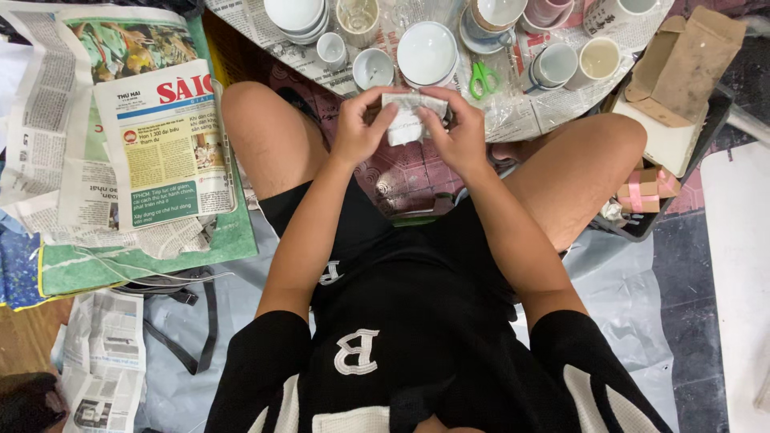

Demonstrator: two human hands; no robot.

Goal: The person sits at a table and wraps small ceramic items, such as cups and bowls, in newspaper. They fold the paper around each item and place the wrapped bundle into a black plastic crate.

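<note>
- The left hand (358, 128) and the right hand (459, 132) met above the person's knees, both clamped on one small newspaper-wrapped bundle (407, 119), fingers curled over its top edge and thumbs beneath.
- The bundle lay directly between the two hands, touching both; neither hand was clearly the nearer. Its long axis ran roughly side to side, from one hand to the other, with loose paper folded down at the middle.
- What the paper covered could not be told.
- Just beyond the bundle, on a low round counter (521, 112) lined with newsprint, stood white cups and bowls: a small cup (373, 68), a stack of saucers (427, 53) and green-handled scissors (482, 78).
- At the person's left lay a pile of newspapers (152, 136) on the floor; at the right, a brown cardboard box (680, 64) rested on a dark tray near the knee.
</note>
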